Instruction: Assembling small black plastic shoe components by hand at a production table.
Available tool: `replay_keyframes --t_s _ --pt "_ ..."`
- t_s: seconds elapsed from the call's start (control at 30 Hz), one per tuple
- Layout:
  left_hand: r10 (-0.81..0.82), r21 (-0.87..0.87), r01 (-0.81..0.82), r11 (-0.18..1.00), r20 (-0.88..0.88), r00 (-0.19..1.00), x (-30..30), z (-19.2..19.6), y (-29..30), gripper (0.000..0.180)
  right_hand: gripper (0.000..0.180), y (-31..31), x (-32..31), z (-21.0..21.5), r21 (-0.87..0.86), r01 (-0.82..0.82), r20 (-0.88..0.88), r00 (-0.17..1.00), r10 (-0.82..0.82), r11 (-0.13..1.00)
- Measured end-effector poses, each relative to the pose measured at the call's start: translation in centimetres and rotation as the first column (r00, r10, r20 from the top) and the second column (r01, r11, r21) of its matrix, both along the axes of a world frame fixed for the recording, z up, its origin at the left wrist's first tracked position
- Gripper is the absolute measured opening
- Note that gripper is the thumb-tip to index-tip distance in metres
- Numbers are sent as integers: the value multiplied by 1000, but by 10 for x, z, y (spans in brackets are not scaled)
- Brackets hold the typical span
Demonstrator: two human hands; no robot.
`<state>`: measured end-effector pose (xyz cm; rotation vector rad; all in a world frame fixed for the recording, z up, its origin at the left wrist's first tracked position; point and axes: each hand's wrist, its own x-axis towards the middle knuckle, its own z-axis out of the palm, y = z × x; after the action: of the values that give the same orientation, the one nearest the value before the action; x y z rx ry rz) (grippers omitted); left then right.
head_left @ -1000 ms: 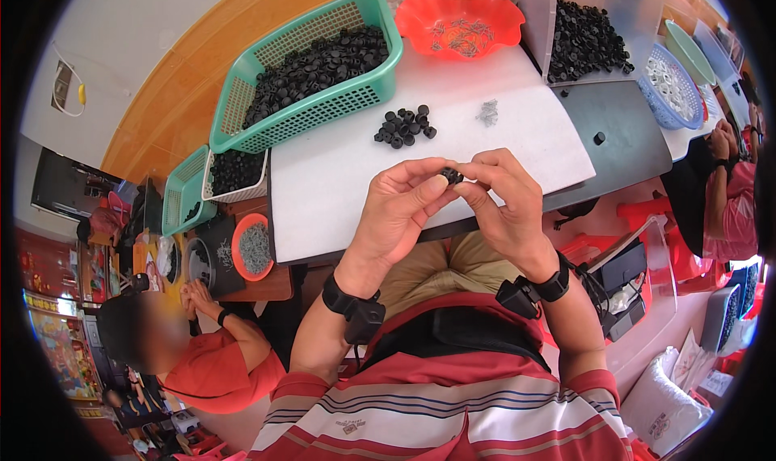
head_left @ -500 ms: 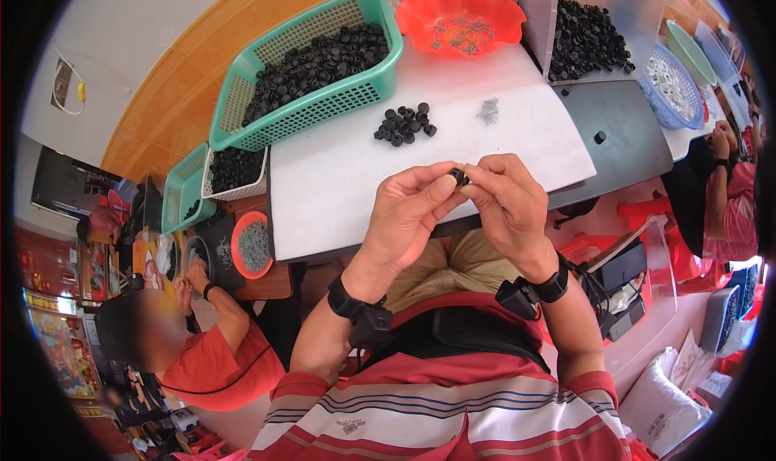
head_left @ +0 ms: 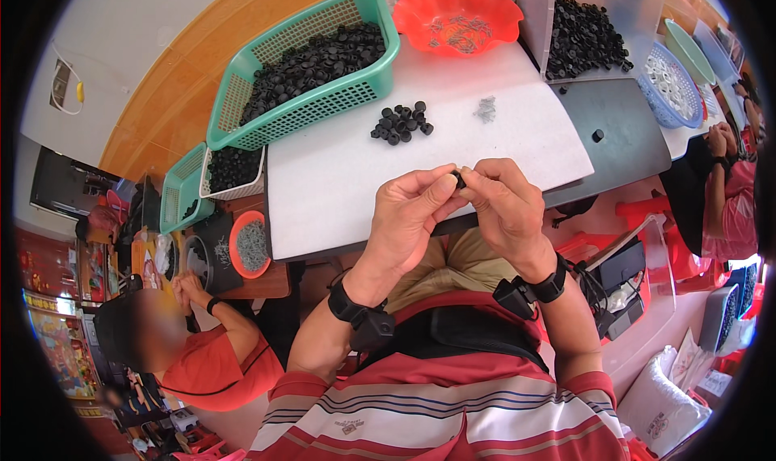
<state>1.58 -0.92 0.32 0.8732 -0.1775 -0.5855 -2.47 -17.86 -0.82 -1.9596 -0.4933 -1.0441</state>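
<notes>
Both hands pinch one small black part above the bench edge.

My left hand (head_left: pixel 408 218) and right hand (head_left: pixel 505 206) meet fingertip to fingertip, each grip clenched on the part (head_left: pixel 458 178) between them. Loose parts (head_left: pixel 401 123) lie ahead on the bench (head_left: pixel 339 178); green basket (head_left: pixel 234 97) beyond holds many more; red tray (head_left: pixel 412 12) holds springs.

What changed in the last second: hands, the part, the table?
Little. Both hands still pinch the small black part over the table's near edge; the left hand and right hand only shifted their fingers slightly around it. To the left, a co-worker's hands moved by the orange bowl. The loose pile of black parts and green basket stayed put.
</notes>
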Motion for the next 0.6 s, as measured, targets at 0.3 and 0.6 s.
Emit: replay_keyframes --t_s 0.3,0.6 --pt "-4 93 -1 996 45 999 -2 2 1 21 35 -5 -4 2 3 -27 -48 998 27 1000" --pt "21 139 -36 990 113 993 -10 2 -5 28 28 -10 -7 4 -47 -26 -97 995 22 999"
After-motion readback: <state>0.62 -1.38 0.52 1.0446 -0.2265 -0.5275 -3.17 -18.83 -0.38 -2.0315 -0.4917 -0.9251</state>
